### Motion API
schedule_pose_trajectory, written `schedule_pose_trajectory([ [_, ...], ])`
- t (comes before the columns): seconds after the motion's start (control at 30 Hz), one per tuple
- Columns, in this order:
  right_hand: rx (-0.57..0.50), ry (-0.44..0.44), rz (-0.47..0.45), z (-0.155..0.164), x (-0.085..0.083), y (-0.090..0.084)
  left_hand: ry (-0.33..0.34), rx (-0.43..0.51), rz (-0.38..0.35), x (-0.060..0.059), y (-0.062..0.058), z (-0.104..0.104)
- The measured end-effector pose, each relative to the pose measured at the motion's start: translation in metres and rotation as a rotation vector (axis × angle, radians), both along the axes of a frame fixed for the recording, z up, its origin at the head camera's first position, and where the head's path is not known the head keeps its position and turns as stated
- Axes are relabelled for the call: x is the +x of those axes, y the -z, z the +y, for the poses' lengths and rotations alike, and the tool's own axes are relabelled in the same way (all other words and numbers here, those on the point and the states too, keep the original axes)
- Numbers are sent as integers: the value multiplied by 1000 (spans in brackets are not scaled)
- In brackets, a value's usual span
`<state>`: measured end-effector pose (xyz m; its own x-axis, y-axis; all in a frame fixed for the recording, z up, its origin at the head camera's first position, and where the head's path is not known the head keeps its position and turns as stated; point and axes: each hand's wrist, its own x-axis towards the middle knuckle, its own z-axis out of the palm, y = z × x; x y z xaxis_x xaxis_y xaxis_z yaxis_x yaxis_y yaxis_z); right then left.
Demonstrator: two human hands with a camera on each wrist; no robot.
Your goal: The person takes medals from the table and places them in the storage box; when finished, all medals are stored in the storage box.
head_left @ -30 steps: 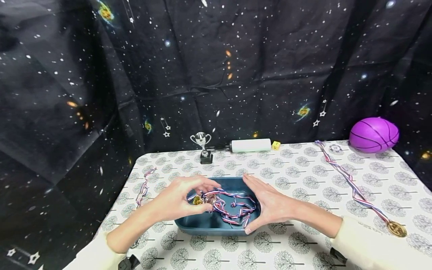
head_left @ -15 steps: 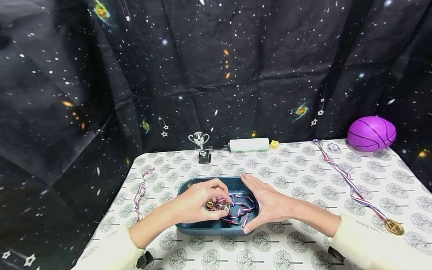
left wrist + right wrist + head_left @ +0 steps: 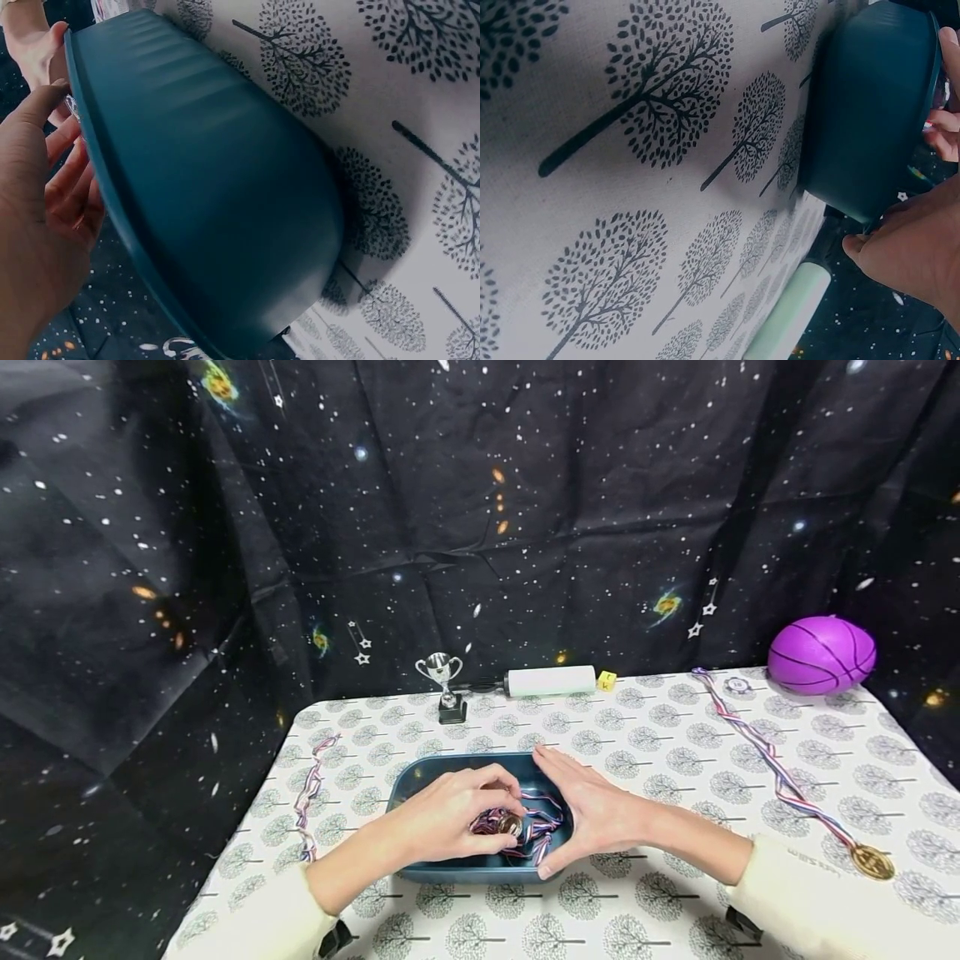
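Note:
A dark teal plastic tub (image 3: pixel 468 873) stands near the middle of the table, with medals inside on red, white and blue ribbons (image 3: pixel 542 828). My left hand (image 3: pixel 450 817) reaches into it, thumb and fingers curled around a bunch of ribbon and a shiny medal (image 3: pixel 512 825); part of the bunch is hidden by the fingers. Across the tub's right end my right hand (image 3: pixel 603 814) is spread, holding it with the fingers at the far rim and the thumb at the near rim. In the left wrist view the tub's outer wall (image 3: pixel 210 172) hides most of the medals.
At the back stand a silver trophy cup (image 3: pixel 446 685), a white cylinder (image 3: pixel 551 681) and a yellow letter cube (image 3: pixel 606 681). A purple ball (image 3: pixel 822 655) sits back right. A gold medal (image 3: pixel 872 862) on a long ribbon lies right; another ribbon (image 3: pixel 307 797) lies left.
My left hand has moved right within the tub, bringing the medals and their ribbons together under its fingers. My right hand has stayed on the tub's right end.

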<state>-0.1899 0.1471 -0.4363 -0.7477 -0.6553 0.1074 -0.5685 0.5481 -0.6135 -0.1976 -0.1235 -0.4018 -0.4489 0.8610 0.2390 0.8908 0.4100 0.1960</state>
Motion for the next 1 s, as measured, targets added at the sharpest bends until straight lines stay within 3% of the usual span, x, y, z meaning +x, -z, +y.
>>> schedule_pose_trajectory([
  [0.13, 2, -5, 6, -1, 0, 0, -16, -40, 62, -1, 2, 0],
  [0.23, 2, -7, 4, -1, 1, 0, -7, -24, 46, -3, 1, -2],
  [0.5, 2, -3, 1, -1, 1, -1, 21, 184, -161, -14, -6, -13],
  [0.77, 4, -3, 1, -1, 1, -1, -7, 401, -459, -13, -22, -17],
  [1.0, -2, -3, -3, -1, 0, -1, 65, 447, -465, -6, -31, -9],
])
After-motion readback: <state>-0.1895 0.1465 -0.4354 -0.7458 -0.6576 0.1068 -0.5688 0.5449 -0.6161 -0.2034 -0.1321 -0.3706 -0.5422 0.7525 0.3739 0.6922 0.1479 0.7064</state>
